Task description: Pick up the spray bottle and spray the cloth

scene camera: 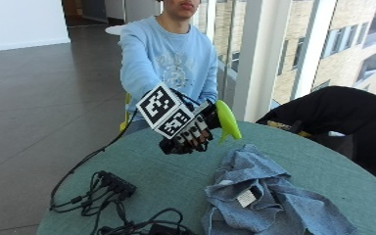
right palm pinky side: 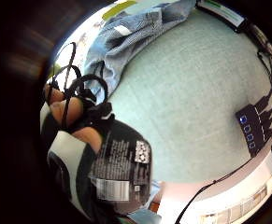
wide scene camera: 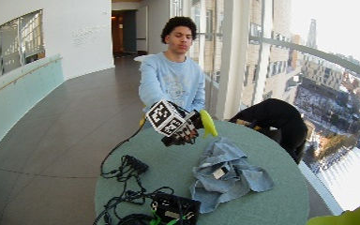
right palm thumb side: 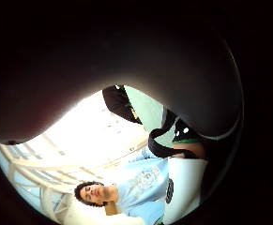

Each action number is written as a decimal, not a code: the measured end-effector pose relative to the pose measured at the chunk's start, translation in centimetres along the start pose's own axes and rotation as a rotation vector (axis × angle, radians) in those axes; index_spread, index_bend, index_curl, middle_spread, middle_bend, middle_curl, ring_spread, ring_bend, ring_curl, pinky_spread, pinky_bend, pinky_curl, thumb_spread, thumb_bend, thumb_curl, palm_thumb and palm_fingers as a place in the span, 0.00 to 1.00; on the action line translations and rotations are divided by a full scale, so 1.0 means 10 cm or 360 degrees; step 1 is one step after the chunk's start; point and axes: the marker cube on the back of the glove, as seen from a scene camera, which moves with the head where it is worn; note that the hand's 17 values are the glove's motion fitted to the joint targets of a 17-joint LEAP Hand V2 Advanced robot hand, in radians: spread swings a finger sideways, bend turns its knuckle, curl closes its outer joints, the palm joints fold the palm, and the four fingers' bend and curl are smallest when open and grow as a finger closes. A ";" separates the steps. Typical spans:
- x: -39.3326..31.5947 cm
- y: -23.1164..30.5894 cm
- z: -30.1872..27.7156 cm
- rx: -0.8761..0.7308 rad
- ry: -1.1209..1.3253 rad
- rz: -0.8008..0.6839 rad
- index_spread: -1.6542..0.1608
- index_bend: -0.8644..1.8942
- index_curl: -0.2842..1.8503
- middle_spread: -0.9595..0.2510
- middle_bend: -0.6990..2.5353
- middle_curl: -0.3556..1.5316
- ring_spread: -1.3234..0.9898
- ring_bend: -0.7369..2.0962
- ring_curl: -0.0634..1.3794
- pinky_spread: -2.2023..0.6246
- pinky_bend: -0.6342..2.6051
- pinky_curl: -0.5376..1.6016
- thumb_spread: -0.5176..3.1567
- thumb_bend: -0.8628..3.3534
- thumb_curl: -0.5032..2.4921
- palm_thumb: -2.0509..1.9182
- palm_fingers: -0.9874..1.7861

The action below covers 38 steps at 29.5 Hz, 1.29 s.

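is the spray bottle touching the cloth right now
Apart. The outside view shows the spray bottle held up in the gloved right hand, with bare table between it and the cloth.

There's the person [scene camera: 168, 58] in a pale blue sweatshirt with a faint printed crest, black strapped glove on the right hand [scene camera: 188, 134]

High-rise office-like lobby, tall windows [wide scene camera: 330, 70] over city buildings, polished floor [wide scene camera: 61, 140], round green table [wide scene camera: 280, 206]
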 end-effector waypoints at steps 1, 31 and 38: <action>0.00 0.00 0.00 -0.0001 -0.0001 0.0002 0.80 0.37 0.33 0.73 0.34 0.43 0.55 0.44 0.31 0.83 0.26 0.42 0.41 0.20 0.34 0.73 0.78; -1.02 0.10 0.87 0.0224 -0.0288 -0.0776 0.79 0.37 0.33 0.73 0.34 0.43 0.55 0.44 0.31 0.83 0.26 0.42 0.41 0.20 0.35 0.73 0.78; -1.44 0.14 1.41 0.0254 -0.0402 -0.1001 0.79 0.37 0.34 0.72 0.33 0.43 0.55 0.44 0.31 0.83 0.25 0.42 0.41 0.20 0.35 0.73 0.77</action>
